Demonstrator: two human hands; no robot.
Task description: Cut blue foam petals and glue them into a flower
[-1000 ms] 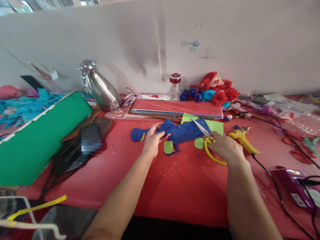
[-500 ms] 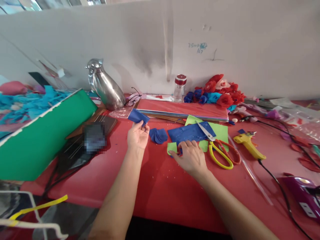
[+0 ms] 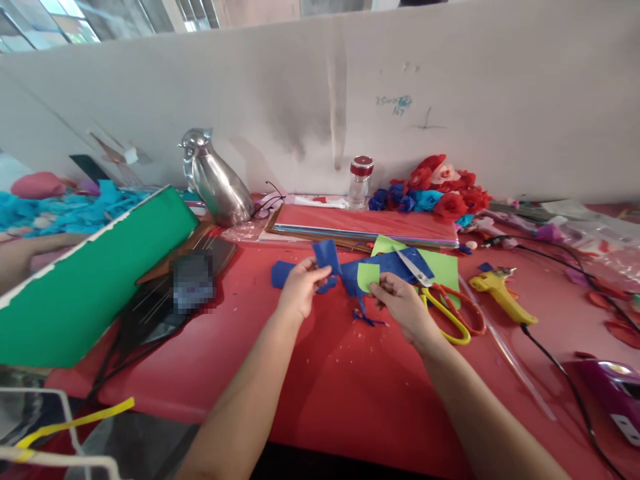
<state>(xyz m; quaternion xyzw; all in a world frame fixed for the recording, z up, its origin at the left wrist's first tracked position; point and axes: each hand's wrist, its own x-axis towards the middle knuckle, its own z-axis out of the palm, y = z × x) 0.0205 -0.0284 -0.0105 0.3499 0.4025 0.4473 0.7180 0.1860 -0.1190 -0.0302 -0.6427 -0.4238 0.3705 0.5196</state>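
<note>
Now pinching blue paper rectangle, left hand | pinching rounded lime-green paper tab, right hand | above red desk, behind front edge

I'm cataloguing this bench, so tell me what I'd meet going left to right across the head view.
Green panel, flask, left hand, held blue piece, held green piece, right hand, scissors, glue gun, purple device.
</note>
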